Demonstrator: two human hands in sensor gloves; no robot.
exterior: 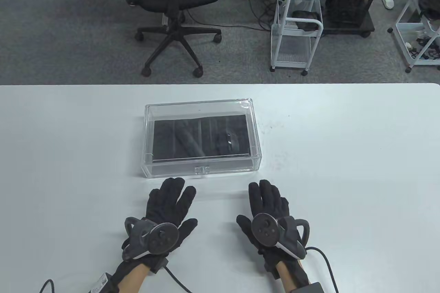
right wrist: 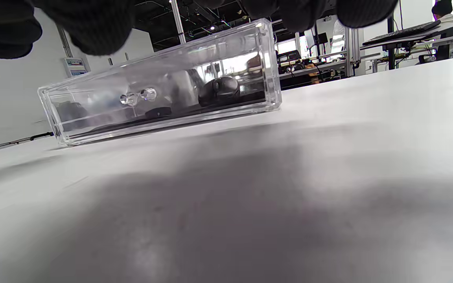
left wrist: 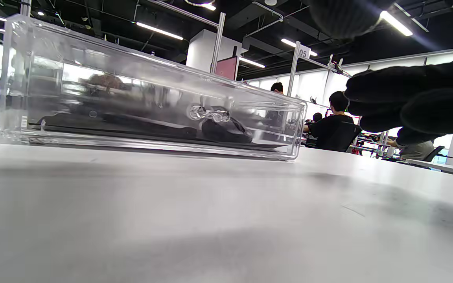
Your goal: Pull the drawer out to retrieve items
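A clear acrylic drawer box (exterior: 201, 136) sits on the white table, its drawer pushed in. A small clear knob (exterior: 202, 169) is on its near face; it also shows in the left wrist view (left wrist: 207, 113) and the right wrist view (right wrist: 138, 96). Inside lie a black liner and a dark mouse-like item (exterior: 229, 142), also in the left wrist view (left wrist: 224, 129) and the right wrist view (right wrist: 218, 89). My left hand (exterior: 170, 200) rests flat and open just in front of the box's left half. My right hand (exterior: 268, 200) rests flat and open, in front of its right end. Neither touches the box.
The table's far edge (exterior: 220, 84) runs behind the box. Beyond it stand an office chair (exterior: 172, 1) and a white cart (exterior: 297, 28) on the floor. Glove cables (exterior: 326, 265) trail off the near edge.
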